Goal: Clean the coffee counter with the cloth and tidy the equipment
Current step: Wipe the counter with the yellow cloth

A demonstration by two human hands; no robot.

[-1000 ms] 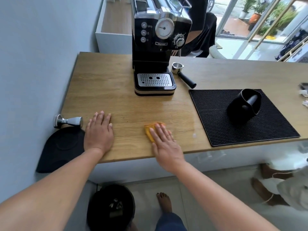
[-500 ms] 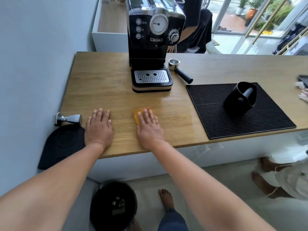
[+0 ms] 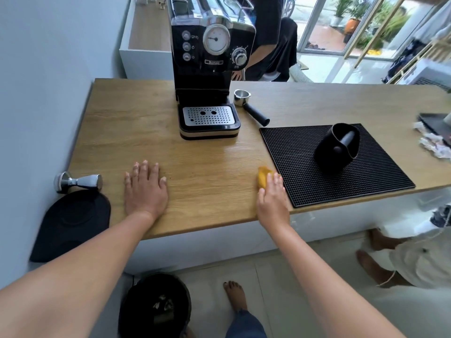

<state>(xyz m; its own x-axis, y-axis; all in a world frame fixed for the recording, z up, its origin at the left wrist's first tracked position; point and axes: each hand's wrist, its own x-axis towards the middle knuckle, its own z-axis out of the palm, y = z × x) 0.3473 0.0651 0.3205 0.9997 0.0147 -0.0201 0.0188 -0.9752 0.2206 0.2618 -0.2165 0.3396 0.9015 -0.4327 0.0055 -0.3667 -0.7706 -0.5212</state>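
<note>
My right hand [image 3: 272, 198] presses a small orange cloth [image 3: 263, 178] flat on the wooden counter [image 3: 136, 132], right beside the left edge of the black rubber mat [image 3: 305, 186]. Most of the cloth is hidden under my fingers. My left hand [image 3: 145, 189] lies flat on the counter with fingers apart, holding nothing. A black espresso machine [image 3: 210, 76] stands at the back middle. A portafilter [image 3: 249, 106] lies to its right. A black knock box [image 3: 338, 147] lies on the mat. A steel tamper [image 3: 78, 182] lies on its side at the left edge.
A black tamping mat [image 3: 73, 223] hangs off the counter's near left corner. Crumpled tissue [image 3: 434, 145] and a dark tray [image 3: 434, 120] sit far right. A black bin [image 3: 156, 306] stands on the floor below. Another person's feet [image 3: 375, 254] are at the right; someone sits behind the machine.
My right hand has slid the cloth to the right along the counter, from near my left hand to the mat's edge. My left hand has stayed in place.
</note>
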